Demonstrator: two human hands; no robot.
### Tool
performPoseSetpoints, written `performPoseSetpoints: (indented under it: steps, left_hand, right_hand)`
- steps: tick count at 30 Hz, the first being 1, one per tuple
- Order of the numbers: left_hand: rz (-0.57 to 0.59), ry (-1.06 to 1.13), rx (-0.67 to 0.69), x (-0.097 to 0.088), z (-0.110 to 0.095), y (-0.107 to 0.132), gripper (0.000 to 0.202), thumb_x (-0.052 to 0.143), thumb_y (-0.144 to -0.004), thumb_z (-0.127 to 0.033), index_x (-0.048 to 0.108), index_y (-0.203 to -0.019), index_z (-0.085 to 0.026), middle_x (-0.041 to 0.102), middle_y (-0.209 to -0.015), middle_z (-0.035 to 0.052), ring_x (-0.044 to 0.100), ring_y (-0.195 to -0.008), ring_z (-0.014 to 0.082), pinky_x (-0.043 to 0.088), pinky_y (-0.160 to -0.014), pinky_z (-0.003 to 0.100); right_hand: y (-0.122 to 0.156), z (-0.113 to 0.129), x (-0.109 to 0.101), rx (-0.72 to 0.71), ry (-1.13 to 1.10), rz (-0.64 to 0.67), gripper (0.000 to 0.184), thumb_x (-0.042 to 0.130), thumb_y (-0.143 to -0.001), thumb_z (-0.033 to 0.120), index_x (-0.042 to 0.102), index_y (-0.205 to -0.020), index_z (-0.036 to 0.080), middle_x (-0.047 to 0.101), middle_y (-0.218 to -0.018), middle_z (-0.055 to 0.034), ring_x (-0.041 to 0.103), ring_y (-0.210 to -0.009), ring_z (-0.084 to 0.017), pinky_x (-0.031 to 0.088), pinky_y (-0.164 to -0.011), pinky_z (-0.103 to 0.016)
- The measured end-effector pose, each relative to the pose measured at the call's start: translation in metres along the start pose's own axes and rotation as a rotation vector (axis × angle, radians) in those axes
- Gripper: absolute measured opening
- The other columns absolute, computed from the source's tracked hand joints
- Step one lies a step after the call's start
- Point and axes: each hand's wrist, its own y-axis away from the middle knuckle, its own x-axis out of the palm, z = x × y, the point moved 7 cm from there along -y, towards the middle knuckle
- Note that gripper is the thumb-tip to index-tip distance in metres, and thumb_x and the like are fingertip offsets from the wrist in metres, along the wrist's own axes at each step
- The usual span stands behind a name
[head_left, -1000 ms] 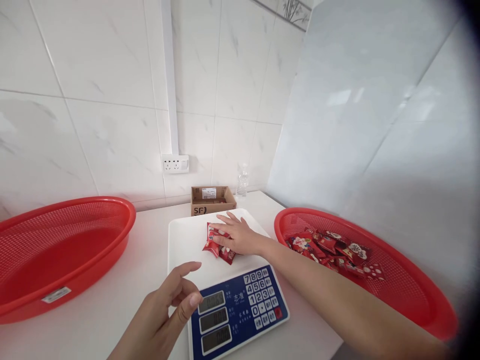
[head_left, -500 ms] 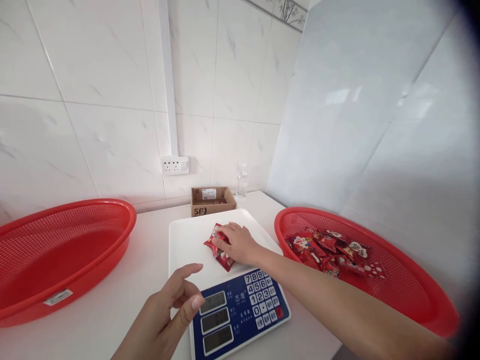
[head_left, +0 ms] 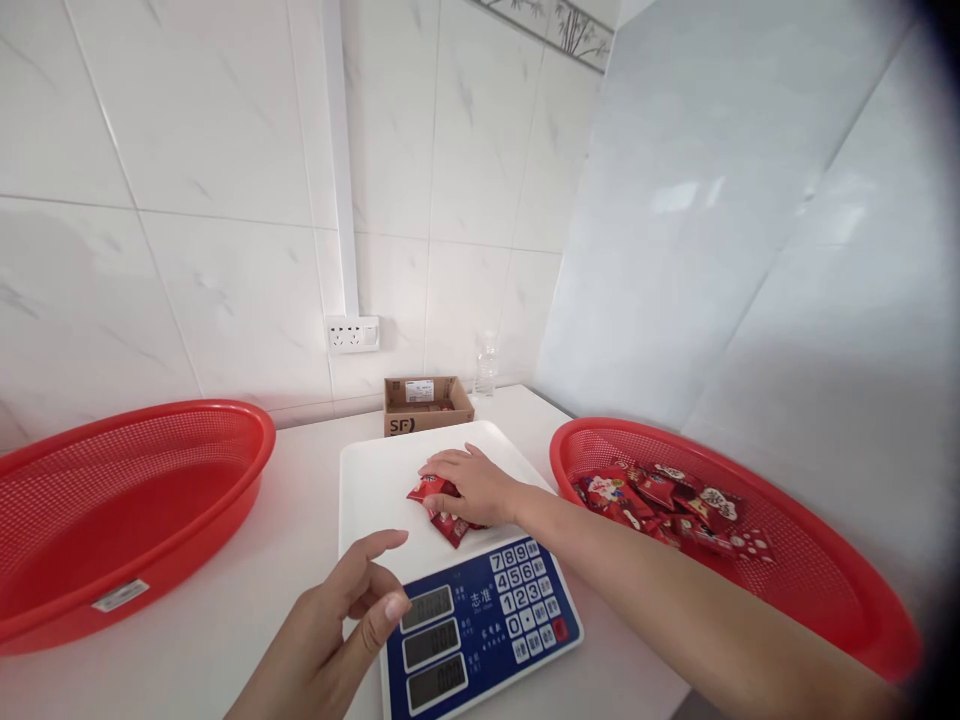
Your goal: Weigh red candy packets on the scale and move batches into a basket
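Observation:
My right hand (head_left: 476, 487) lies over a few small red snack packets (head_left: 450, 525) on the white pan (head_left: 382, 500) of a digital scale. Its fingers are stretched forward with the thumb apart, and its palm hides part of the packets. Near the scale's left front corner hovers my left hand (head_left: 352, 605), empty, thumb and index finger apart and the other fingers loosely curled. It overlaps the edge of the blue display panel (head_left: 480, 630); the digits there are too faint to read.
To the right, a red plastic basket (head_left: 840, 560) holds many similar red packets (head_left: 667, 500). Another red basket (head_left: 172, 490) stands at the left. Behind the scale are an open cardboard box (head_left: 409, 424) and a clear plastic bottle (head_left: 487, 365), close to the tiled wall.
The packet that stood tilted under my right fingers now lies flatter, and more of the packets shows beneath the palm. My left hand has hardly moved.

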Motion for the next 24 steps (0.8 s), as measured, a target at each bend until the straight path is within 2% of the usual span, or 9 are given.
performPoseSetpoints:
  steps: [3, 5, 8, 11, 17, 22, 24]
  left_hand:
    - [-0.019, 0.013, -0.006, 0.000, 0.001, 0.000, 0.046, 0.038, -0.086, -0.059, 0.049, -0.120, -0.030, 0.065, -0.081, 0.0002, 0.061, -0.080, 0.0180, 0.047, -0.079, 0.031]
    - [-0.017, 0.015, -0.011, 0.000, 0.001, 0.000, 0.046, 0.038, -0.086, -0.059, 0.049, -0.120, -0.030, 0.065, -0.081, -0.0002, 0.061, -0.081, 0.0178, 0.047, -0.079, 0.031]
    - [-0.011, 0.015, -0.017, 0.000, 0.002, 0.000, 0.046, 0.040, -0.086, -0.058, 0.048, -0.121, -0.030, 0.066, -0.082, -0.0004, 0.061, -0.081, 0.0174, 0.047, -0.079, 0.030]
    - [-0.024, 0.011, -0.003, -0.002, 0.001, 0.001, 0.045, 0.041, -0.086, -0.057, 0.049, -0.121, -0.031, 0.066, -0.081, -0.0009, 0.061, -0.080, 0.0168, 0.048, -0.078, 0.029]
    - [-0.024, -0.001, -0.006, -0.004, 0.000, 0.002, 0.045, 0.040, -0.086, -0.058, 0.049, -0.121, -0.031, 0.066, -0.083, -0.0005, 0.062, -0.081, 0.0172, 0.048, -0.077, 0.029]
    - [-0.004, -0.013, 0.003, -0.002, -0.001, 0.003, 0.045, 0.038, -0.086, -0.057, 0.048, -0.121, -0.031, 0.065, -0.082, 0.0000, 0.061, -0.081, 0.0174, 0.048, -0.078, 0.030]
    - [0.010, -0.021, -0.005, -0.001, 0.000, 0.004, 0.046, 0.037, -0.086, -0.058, 0.046, -0.123, -0.031, 0.065, -0.084, 0.0005, 0.061, -0.082, 0.0176, 0.048, -0.079, 0.030]
  right_hand:
    - [-0.001, 0.002, 0.003, 0.058, 0.020, -0.083, 0.052, 0.041, -0.087, 0.057, 0.057, -0.121, 0.021, 0.057, -0.127, -0.0093, 0.047, -0.118, -0.026, 0.031, -0.101, -0.043]
    - [0.000, 0.003, 0.005, 0.149, 0.036, -0.135, 0.051, 0.039, -0.088, 0.057, 0.059, -0.117, 0.021, 0.059, -0.123, -0.0103, 0.049, -0.114, -0.027, 0.035, -0.095, -0.042]
    - [0.001, 0.005, 0.006, 0.288, 0.050, -0.173, 0.054, 0.033, -0.088, 0.060, 0.060, -0.115, 0.021, 0.059, -0.120, -0.0117, 0.048, -0.113, -0.029, 0.036, -0.093, -0.044]
    - [0.001, 0.006, 0.006, 0.352, -0.001, -0.132, 0.056, 0.030, -0.089, 0.059, 0.057, -0.122, 0.022, 0.055, -0.127, -0.0120, 0.042, -0.121, -0.030, 0.032, -0.097, -0.046]
    - [-0.001, -0.014, -0.003, 0.344, -0.116, -0.066, 0.050, 0.026, -0.093, 0.049, 0.056, -0.126, 0.026, 0.054, -0.133, -0.0060, 0.042, -0.127, -0.027, 0.034, -0.100, -0.043]
    - [0.006, -0.025, -0.008, 0.297, -0.162, -0.048, 0.052, 0.027, -0.094, 0.043, 0.052, -0.130, 0.016, 0.051, -0.137, -0.0092, 0.045, -0.126, -0.023, 0.033, -0.104, -0.037]
    - [0.012, -0.023, -0.011, 0.254, -0.174, -0.028, 0.055, 0.031, -0.093, 0.047, 0.050, -0.133, 0.015, 0.049, -0.138, -0.0105, 0.043, -0.128, -0.022, 0.031, -0.106, -0.036]
